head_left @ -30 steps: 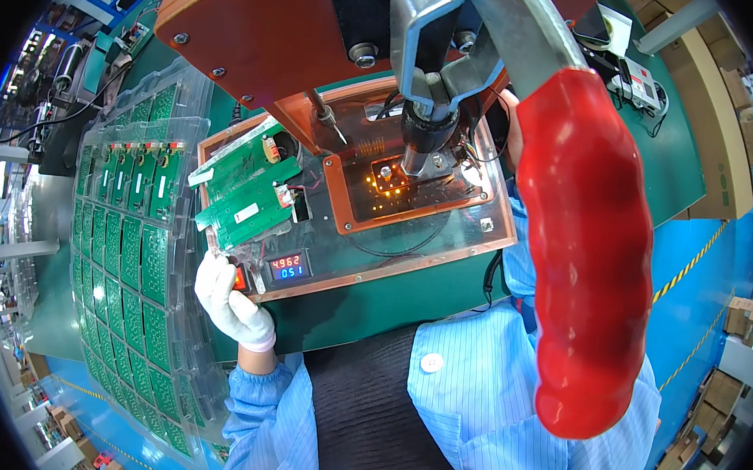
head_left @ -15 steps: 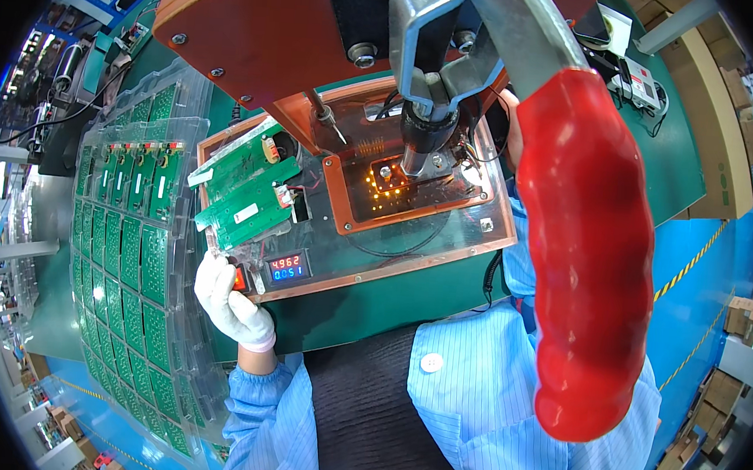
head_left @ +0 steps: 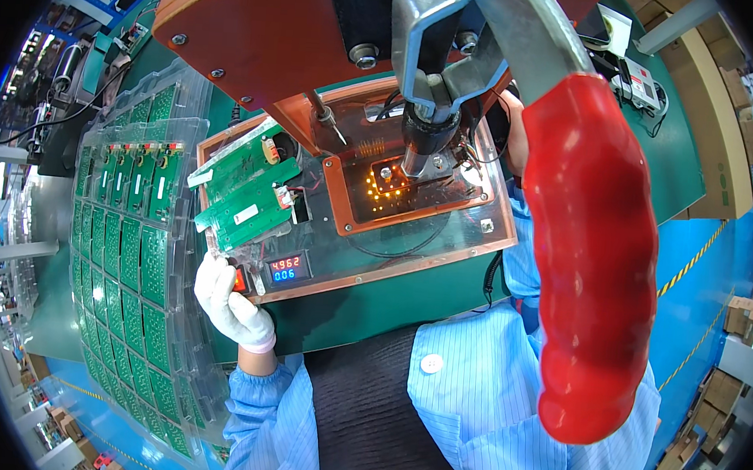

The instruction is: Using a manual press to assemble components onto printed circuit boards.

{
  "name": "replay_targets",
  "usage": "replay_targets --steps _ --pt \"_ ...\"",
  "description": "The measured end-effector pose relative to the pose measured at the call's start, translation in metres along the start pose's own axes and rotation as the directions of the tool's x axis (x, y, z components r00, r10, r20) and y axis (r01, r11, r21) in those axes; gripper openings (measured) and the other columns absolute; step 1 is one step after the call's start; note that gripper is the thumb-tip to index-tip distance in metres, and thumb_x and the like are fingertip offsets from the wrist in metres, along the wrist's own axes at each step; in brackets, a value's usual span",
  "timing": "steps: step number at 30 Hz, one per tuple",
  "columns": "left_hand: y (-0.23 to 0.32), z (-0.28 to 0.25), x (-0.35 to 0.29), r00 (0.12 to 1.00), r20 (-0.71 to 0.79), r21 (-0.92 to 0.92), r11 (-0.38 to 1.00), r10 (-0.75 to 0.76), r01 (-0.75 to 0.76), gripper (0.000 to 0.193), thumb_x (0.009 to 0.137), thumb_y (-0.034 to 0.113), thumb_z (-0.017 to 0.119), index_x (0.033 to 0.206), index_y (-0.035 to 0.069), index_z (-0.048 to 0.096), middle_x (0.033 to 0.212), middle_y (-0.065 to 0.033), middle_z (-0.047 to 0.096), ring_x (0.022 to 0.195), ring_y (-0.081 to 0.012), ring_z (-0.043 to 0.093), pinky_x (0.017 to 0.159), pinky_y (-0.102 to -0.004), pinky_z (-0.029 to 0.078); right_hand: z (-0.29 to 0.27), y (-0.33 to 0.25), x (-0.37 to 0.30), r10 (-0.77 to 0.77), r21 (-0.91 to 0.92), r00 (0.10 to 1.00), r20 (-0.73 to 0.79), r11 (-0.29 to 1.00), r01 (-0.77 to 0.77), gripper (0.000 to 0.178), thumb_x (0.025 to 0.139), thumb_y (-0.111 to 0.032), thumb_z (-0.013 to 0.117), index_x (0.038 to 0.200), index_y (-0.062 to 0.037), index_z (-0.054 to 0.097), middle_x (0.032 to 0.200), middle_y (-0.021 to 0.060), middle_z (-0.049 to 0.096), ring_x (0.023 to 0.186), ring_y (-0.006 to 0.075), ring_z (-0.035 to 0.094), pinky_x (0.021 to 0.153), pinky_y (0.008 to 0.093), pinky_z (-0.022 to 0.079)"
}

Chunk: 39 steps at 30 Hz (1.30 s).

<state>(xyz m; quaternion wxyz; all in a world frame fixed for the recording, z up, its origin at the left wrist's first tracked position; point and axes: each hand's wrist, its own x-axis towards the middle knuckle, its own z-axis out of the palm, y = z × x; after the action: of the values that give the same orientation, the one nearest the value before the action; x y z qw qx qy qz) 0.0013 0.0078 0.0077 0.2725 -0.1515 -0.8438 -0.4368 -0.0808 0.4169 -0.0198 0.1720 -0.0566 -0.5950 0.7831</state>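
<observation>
My left hand (head_left: 230, 302), in a white glove, rests at the near left corner of a clear-topped test fixture (head_left: 434, 223), beside its red rocker switch (head_left: 241, 280). Its thumb stands apart from the fingers, and nothing shows in its grasp. Two green circuit boards (head_left: 251, 213) lie just beyond it. My right hand (head_left: 516, 127) is mostly hidden behind the large red lever handle (head_left: 589, 259); its fingers cannot be seen. Under the press plunger (head_left: 416, 137), small amber lights (head_left: 380, 188) glow inside an orange-framed window. A small digital display (head_left: 288, 268) is lit.
Clear trays (head_left: 184, 265) with rows of green boards stand at the left. The orange press body (head_left: 250, 38) overhangs the fixture. A grey instrument (head_left: 638, 86) sits on the green table at the far right, near cardboard (head_left: 708, 110). A coiled black cord (head_left: 490, 278) hangs by the fixture.
The red lever handle has shifted slightly to the right and down. The display's lower reading has changed. My left hand has stayed in place, and the amber lights remain lit.
</observation>
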Motion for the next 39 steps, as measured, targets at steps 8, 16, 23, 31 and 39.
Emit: replay_targets --steps 8,16,23,31,39 --pt "0.001 0.001 0.001 1.000 0.008 -0.011 1.000 0.011 -0.011 0.030 0.089 0.015 0.042 0.108 -0.002 0.057 0.114 -0.0202 0.056 0.111 -0.0371 0.052 0.098 -0.0468 0.039 0.012 -0.011 -0.006 -0.026 0.006 0.999 -0.045 1.000 0.026 0.019 0.089 -0.014 0.052 0.099 0.0002 0.058 0.079 0.0056 0.063 0.067 0.0097 0.060 0.061 0.0207 0.048" --pt "-0.004 -0.007 -0.009 0.999 0.007 0.065 0.997 -0.043 0.043 0.030 0.090 0.016 0.042 0.109 -0.002 0.057 0.114 -0.0202 0.056 0.111 -0.0371 0.052 0.098 -0.0468 0.038 0.014 -0.017 -0.006 -0.187 -0.263 0.982 0.018 0.947 0.185 0.019 0.089 -0.014 0.052 0.099 0.0002 0.058 0.080 0.0055 0.063 0.067 0.0096 0.060 0.061 0.0205 0.048" --pt "-0.007 -0.001 -0.004 1.000 0.002 -0.003 1.000 -0.005 0.005 0.030 0.089 0.016 0.043 0.108 -0.002 0.057 0.113 -0.0199 0.056 0.110 -0.0369 0.052 0.098 -0.0470 0.039 0.009 -0.010 -0.005 -0.125 -0.113 0.992 -0.008 0.986 0.123 0.019 0.088 -0.012 0.051 0.102 -0.0002 0.056 0.084 0.0053 0.062 0.071 0.0098 0.059 0.065 0.0216 0.049" --pt "0.008 0.001 0.004 1.000 -0.002 0.016 1.000 -0.027 0.027 0.029 0.089 0.016 0.043 0.107 -0.001 0.057 0.113 -0.0196 0.056 0.110 -0.0368 0.052 0.097 -0.0466 0.039 0.007 -0.005 -0.001 -0.089 -0.024 0.996 0.017 0.996 0.089 0.021 0.087 -0.008 0.048 0.106 0.0002 0.051 0.090 0.0074 0.061 0.075 0.0113 0.059 0.068 0.0235 0.049" --pt "-0.017 -0.005 -0.014 1.000 -0.009 0.092 0.996 -0.015 0.016 0.029 0.089 0.017 0.043 0.107 -0.001 0.058 0.114 -0.0196 0.056 0.111 -0.0368 0.052 0.098 -0.0466 0.039 0.010 -0.008 -0.003 -0.090 -0.039 0.995 -0.039 0.995 0.089 0.019 0.089 -0.007 0.048 0.106 0.0010 0.050 0.090 0.0079 0.061 0.075 0.0114 0.059 0.068 0.0234 0.050"
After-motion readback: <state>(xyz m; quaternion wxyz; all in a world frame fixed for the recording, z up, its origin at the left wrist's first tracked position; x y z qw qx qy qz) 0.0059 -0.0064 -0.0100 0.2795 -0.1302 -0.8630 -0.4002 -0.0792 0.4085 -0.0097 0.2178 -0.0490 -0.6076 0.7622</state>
